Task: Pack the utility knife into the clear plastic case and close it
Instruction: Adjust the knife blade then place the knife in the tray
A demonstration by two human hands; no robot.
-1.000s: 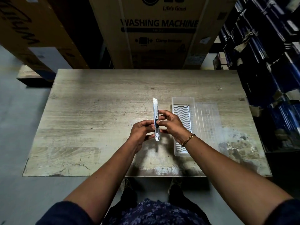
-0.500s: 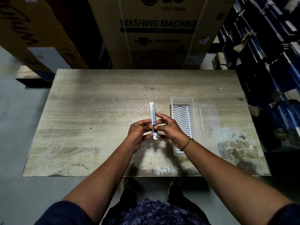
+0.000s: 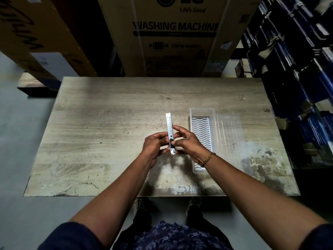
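A slim silver utility knife [image 3: 169,125] with a dark slider is held upright above the table, pointing away from me. My left hand [image 3: 154,145] grips its lower part from the left, and my right hand [image 3: 187,142] pinches it from the right, thumb on the slider. Just right of the hands, the clear plastic case [image 3: 202,112] lies open on the table, its tray showing a white wavy insert. Its flat lid [image 3: 229,134] is folded out to the right. My right wrist covers the tray's near end.
The worn wooden table [image 3: 108,134] has its front edge close to my body. A large washing machine carton [image 3: 173,37] stands behind it, another carton [image 3: 34,40] is at the back left, and dark blue stacked shelving [image 3: 297,73] lines the right side.
The knife has come down slightly and its visible length is shorter than a second ago. Both hands have kept their grip and shifted a little toward the table.
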